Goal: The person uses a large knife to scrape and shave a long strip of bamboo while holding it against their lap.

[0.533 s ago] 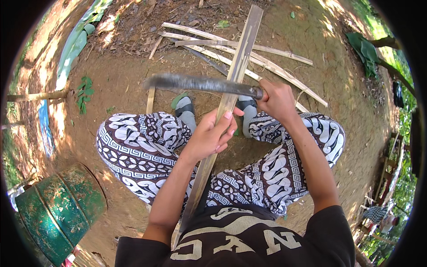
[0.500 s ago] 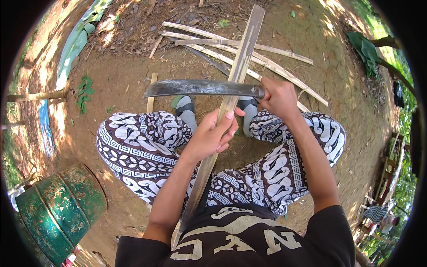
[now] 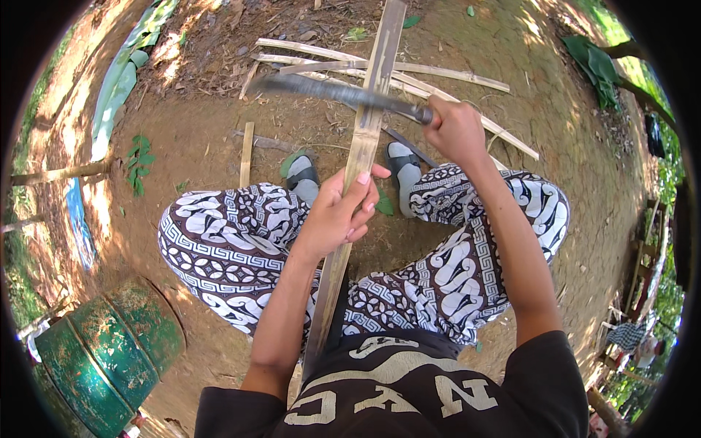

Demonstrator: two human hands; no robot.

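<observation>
A long flat bamboo strip (image 3: 362, 150) runs from my waist out past my feet, between my legs. My left hand (image 3: 343, 212) is closed round its middle, with the index finger sticking out to the right. In my right hand (image 3: 456, 131) is the handle of a machete (image 3: 328, 90). Its dark blade lies crosswise over the strip, beyond my left hand, and is smeared by motion. Whether the edge touches the strip I cannot tell. Pale scraped patches show on the strip's surface near the blade.
Several split bamboo strips (image 3: 467, 79) lie crossed on the dirt beyond my feet. A short piece of bamboo (image 3: 247, 155) rests left of my left foot (image 3: 302, 175). A rusty green drum (image 3: 109, 358) lies at the lower left. Large green leaves (image 3: 593, 69) are at the far right.
The machete has moved away from me along the strip, its tip now farther out. My right hand has gone forward with it. The strip's far end has shifted left; my left hand keeps its grip.
</observation>
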